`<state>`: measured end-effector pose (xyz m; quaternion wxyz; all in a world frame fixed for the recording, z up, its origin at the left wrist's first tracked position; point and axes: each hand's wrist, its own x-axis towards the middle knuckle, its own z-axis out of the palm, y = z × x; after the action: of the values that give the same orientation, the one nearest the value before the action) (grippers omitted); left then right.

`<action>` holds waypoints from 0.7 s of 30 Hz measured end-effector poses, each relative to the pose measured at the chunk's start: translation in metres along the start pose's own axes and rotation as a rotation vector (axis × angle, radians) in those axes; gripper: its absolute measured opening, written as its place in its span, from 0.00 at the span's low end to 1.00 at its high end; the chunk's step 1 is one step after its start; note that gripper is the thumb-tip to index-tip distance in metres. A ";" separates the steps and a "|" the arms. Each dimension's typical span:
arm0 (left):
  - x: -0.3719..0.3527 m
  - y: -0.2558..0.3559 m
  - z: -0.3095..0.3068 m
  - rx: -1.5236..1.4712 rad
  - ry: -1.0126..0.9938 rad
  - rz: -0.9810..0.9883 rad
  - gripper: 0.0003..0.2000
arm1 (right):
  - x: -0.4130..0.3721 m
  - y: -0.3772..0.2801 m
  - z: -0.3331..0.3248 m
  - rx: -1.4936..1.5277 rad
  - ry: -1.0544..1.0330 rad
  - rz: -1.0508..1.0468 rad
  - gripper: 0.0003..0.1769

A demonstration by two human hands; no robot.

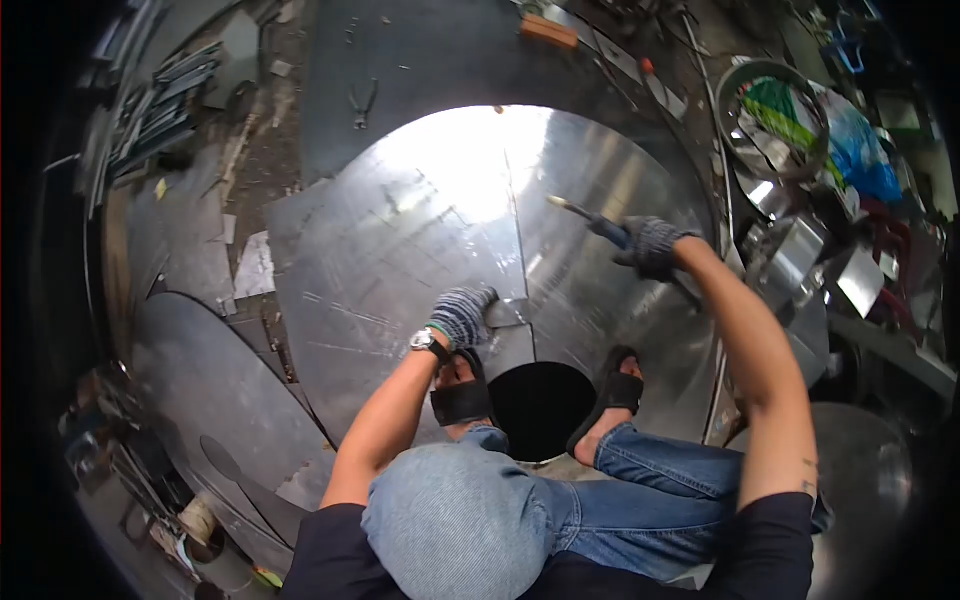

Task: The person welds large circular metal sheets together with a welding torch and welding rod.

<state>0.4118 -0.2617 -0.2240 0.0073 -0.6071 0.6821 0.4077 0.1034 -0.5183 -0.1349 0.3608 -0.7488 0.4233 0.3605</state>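
Beside the disc's [400, 230] hole [541, 408], left hand [462, 315], fingers together, is pinning a patch [508, 314] flat; right hand [650, 247] is clenching a tool [590, 222]; firm pinning seems key.

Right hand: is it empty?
No, the right hand is closed around a blue-handled tool, whose metal tip sticks out over the round metal sheet.
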 end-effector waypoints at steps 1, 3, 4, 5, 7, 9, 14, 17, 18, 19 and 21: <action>0.002 0.001 -0.003 -0.001 -0.070 -0.035 0.26 | -0.013 0.000 -0.017 0.062 -0.047 0.136 0.26; -0.001 0.002 -0.009 -0.002 -0.039 -0.018 0.26 | -0.046 -0.022 -0.044 0.183 0.098 0.277 0.30; -0.001 0.002 -0.007 -0.021 -0.033 0.013 0.27 | -0.046 -0.015 -0.039 0.216 0.215 0.298 0.32; 0.007 -0.010 0.007 -0.008 -0.043 0.036 0.28 | -0.044 -0.006 -0.032 0.196 0.251 0.217 0.32; 0.003 -0.006 -0.005 -0.025 -0.057 0.084 0.28 | -0.044 -0.005 -0.019 0.264 0.271 0.187 0.32; 0.005 0.004 -0.015 -0.046 -0.074 0.133 0.29 | -0.002 0.008 0.016 0.326 0.188 0.254 0.33; 0.007 0.005 -0.012 0.027 -0.145 0.031 0.29 | 0.095 -0.025 0.106 0.321 0.399 -0.013 0.29; 0.003 0.015 -0.014 0.021 -0.147 0.009 0.32 | 0.093 -0.070 0.109 0.332 0.414 0.253 0.49; 0.002 0.022 -0.014 0.021 -0.104 -0.054 0.32 | 0.124 -0.064 0.140 0.006 0.456 0.278 0.27; 0.003 0.017 -0.006 -0.027 -0.053 -0.018 0.31 | 0.106 -0.069 0.129 0.186 0.447 0.298 0.36; 0.002 -0.012 0.019 -0.014 0.055 0.128 0.30 | 0.055 -0.078 0.100 0.456 0.337 0.280 0.39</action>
<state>0.4119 -0.2520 -0.2445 -0.0418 -0.5733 0.7165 0.3952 0.1704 -0.4247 -0.2117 0.3912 -0.6322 0.6460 0.1732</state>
